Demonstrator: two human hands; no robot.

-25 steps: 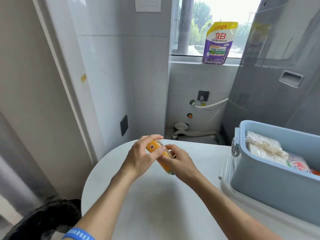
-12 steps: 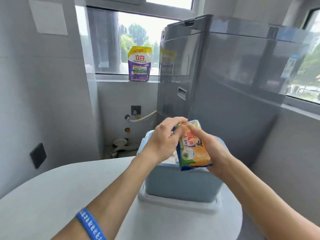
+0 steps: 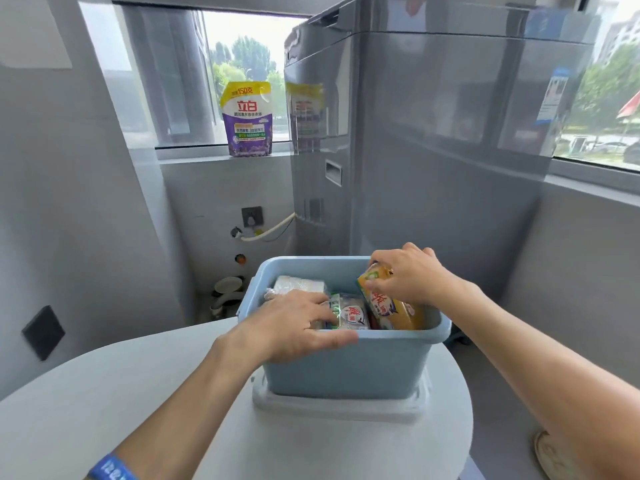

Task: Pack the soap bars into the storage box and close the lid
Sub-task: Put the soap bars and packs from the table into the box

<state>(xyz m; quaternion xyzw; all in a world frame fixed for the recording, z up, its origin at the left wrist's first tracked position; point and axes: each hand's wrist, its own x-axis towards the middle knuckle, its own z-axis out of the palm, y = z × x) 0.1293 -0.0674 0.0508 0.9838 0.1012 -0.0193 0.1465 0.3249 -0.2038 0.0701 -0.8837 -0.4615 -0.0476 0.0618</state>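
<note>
A light blue storage box (image 3: 346, 368) stands open on its white lid (image 3: 332, 408) on the round table (image 3: 138, 393). Inside lie a white wrapped soap bar (image 3: 298, 284) at the back left and a white-and-green wrapped bar (image 3: 349, 313) in the middle. My right hand (image 3: 412, 275) holds an orange-yellow soap bar (image 3: 388, 303) tilted, its lower end down inside the box's right side. My left hand (image 3: 287, 327) grips the box's near rim, thumb outside along the rim, fingers reaching in beside the middle bar.
A tall grey appliance (image 3: 433, 150) stands right behind the box. A purple detergent pouch (image 3: 247, 119) sits on the window sill. A black wall plate (image 3: 43, 332) is at left, and pipes and a hose run along the floor behind the table.
My view swung from the table's left side to the box. The orange soap bar went from both hands over the table into the box; my left hand let go and took the rim.
</note>
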